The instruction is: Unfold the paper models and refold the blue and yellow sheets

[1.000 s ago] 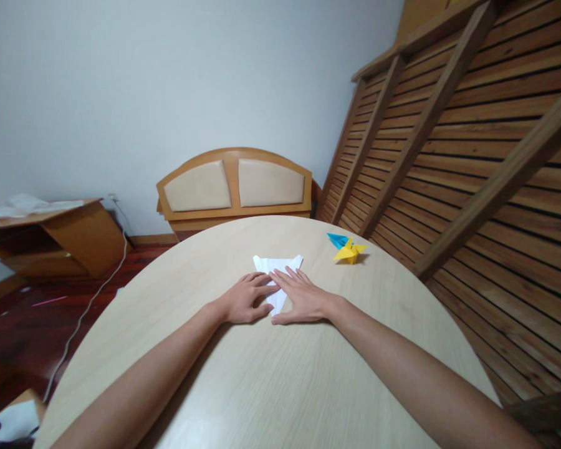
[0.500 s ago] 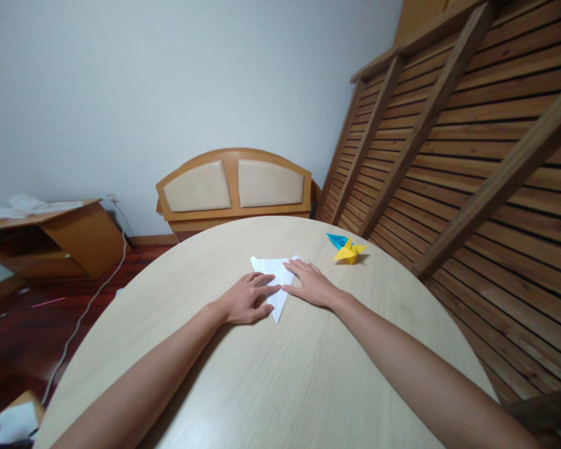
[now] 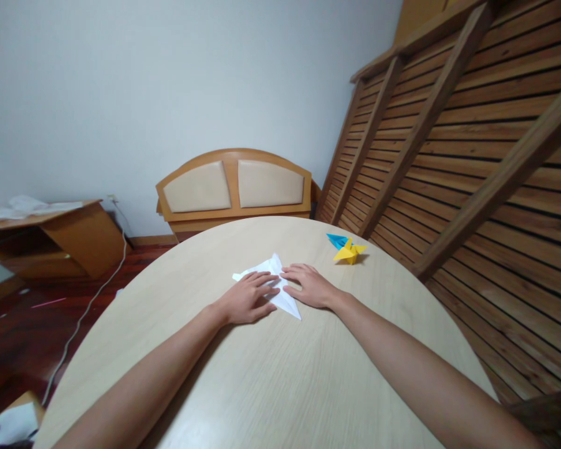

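A folded white paper (image 3: 266, 272), triangular in shape, lies flat on the round light-wood table (image 3: 271, 380). My left hand (image 3: 245, 298) rests palm down on the paper's near left part, fingers spread over it. Just to the right, my right hand (image 3: 308, 284) lies flat with its fingertips touching the paper's right edge. One pointed tip of the paper sticks out toward me between the two hands. Neither hand grips anything.
A yellow origami figure (image 3: 350, 251) and a blue one (image 3: 337, 239) sit at the table's far right. A slatted wooden frame (image 3: 472, 143) leans along the right. Behind the table stands a padded headboard (image 3: 234, 185); a low wooden cabinet (image 3: 51, 234) is at left.
The white paper has turned on the table: its near tip swung to the right and its far edge to the left. My right hand drew back slightly to the paper's right edge.
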The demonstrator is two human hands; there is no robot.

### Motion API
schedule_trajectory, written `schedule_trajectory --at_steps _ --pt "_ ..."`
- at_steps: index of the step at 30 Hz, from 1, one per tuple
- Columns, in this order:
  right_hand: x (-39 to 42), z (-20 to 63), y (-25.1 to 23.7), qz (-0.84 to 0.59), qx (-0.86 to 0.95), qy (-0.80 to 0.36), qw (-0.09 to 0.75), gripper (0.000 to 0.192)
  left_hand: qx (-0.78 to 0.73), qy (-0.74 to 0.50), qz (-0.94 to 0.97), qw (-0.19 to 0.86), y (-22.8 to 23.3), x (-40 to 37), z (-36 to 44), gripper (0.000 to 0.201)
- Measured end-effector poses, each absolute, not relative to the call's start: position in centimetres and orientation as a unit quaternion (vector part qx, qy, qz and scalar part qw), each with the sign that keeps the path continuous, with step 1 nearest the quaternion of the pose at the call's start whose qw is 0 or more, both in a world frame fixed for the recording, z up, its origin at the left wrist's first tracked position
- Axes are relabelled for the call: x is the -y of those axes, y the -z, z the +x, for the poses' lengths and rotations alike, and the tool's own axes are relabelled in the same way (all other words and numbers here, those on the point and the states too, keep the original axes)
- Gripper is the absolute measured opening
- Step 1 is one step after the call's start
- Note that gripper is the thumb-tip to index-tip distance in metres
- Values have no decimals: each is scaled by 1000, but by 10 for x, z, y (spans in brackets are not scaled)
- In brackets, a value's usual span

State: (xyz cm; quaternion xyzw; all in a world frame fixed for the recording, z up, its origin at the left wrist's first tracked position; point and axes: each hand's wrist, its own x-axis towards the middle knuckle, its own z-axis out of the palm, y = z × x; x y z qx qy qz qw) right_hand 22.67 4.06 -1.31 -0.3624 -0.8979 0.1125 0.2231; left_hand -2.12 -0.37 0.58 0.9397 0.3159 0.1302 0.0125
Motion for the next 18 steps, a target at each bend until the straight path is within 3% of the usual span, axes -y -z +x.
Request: schedule_trajectory --at_steps 3,11,18 --pt "-41 227 15 -357 901 -115 218 43 -327 -115 938 20 -4 3 -21 41" --pt "-38 222 9 -297 908 -91 282 14 -390 -122 912 -35 -6 0 -16 34" --pt "-38 223 10 -269 917 -97 278 15 -412 -115 901 -69 -10 1 -20 36"
